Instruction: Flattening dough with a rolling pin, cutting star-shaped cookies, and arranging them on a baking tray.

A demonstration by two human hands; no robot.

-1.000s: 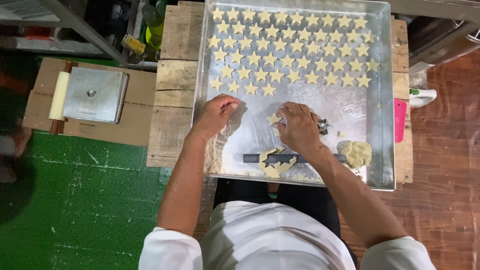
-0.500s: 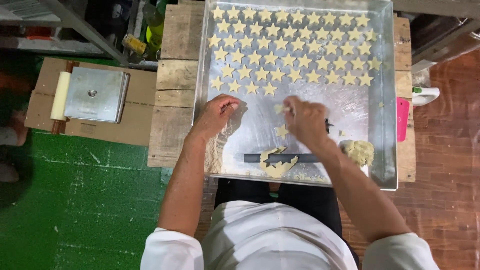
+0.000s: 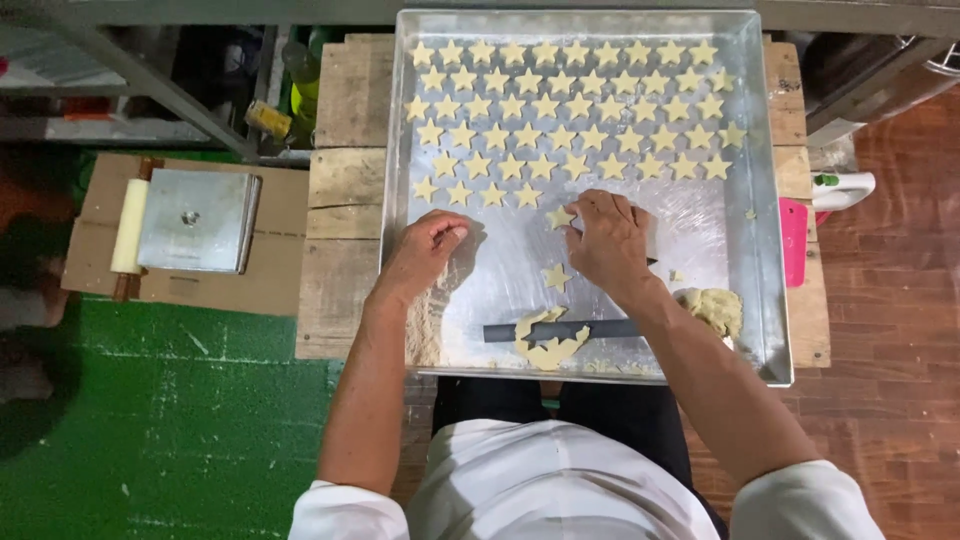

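A large metal tray lies on a wooden table and holds several rows of pale star-shaped dough pieces across its far half. My right hand rests on the tray with its fingertips on one dough star just below the rows. Another loose star lies nearer me. My left hand sits loosely curled on the tray's left side, holding nothing I can see. A dark rod lies across a cut dough scrap at the near edge.
A lump of dough sits at the tray's near right. A pink scraper lies on the table's right edge. On the left, a cardboard box carries a metal block and a rolling pin. Green floor lies below.
My right hand moved away from the dough scrap toward the star rows, carrying a star up to the last row. A second star now lies uncovered behind it. My left hand barely shifted.
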